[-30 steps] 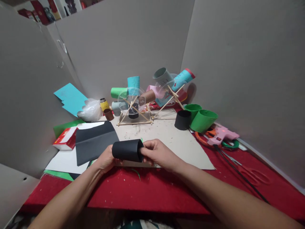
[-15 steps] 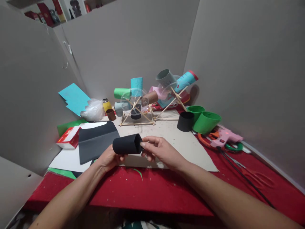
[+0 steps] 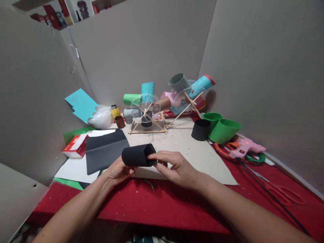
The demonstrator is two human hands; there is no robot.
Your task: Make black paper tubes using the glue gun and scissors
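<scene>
Your left hand [image 3: 119, 171] curls its fingers around a black paper tube [image 3: 135, 156], held sideways above the front of a pale board [image 3: 202, 158] on the red counter [image 3: 141, 209]. Your right hand [image 3: 181, 170] pinches the rim at its open right end between thumb and fingers.

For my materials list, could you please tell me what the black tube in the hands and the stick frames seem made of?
Black tube: probably paper or thin card, matte, since its curled wall is thin and shows little shine.
Stick frames: likely wood or bamboo, unpainted by the look, given their pale tan colour.
</scene>
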